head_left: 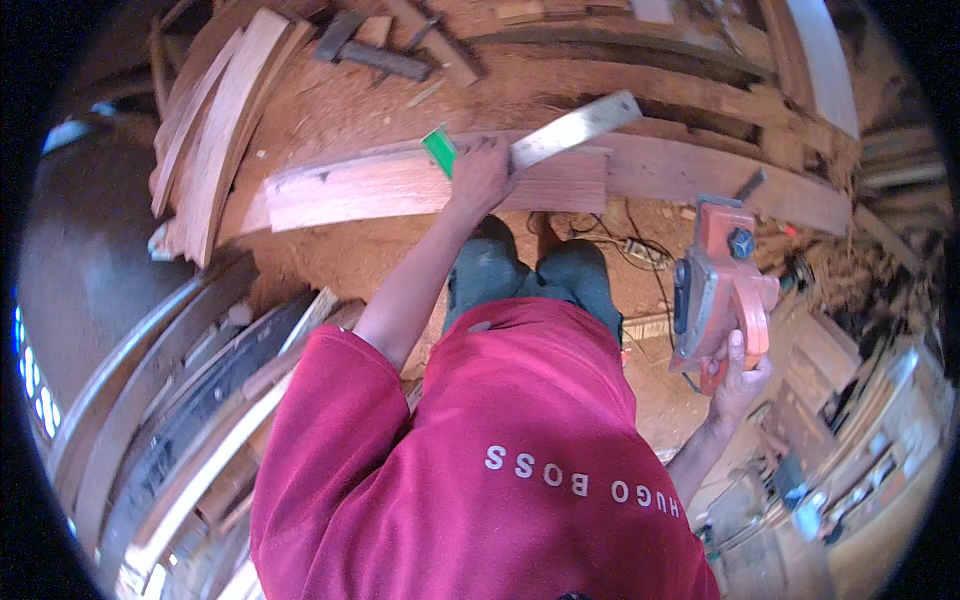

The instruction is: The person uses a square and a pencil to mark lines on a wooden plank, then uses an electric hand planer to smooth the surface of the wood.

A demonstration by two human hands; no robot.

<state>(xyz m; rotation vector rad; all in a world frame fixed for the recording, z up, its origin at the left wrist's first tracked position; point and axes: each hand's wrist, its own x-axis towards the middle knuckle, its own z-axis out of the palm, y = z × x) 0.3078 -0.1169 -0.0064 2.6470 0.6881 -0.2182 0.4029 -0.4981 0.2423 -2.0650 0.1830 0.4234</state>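
Observation:
My left hand point(482, 174) is closed around a try square point(578, 130) with a green stock and a flat metal blade. The blade points to the right, over a planed wooden board point(350, 193) on the workbench in front of me. Out to my right, my right hand point(738, 376) grips the rear handle of an orange electric planer point(714, 290). A dark knob shows at the planer's front end. It is held up, apart from the board, and part of its cord is hidden.
Long planks point(222, 140) lean at the left end of the workbench point(500, 90). A clamp-like metal tool point(375, 58) lies at the back. Black cord with a socket strip point(642, 252) lies on the floor beyond my knees. Stacked boards point(190, 400) stand at my left.

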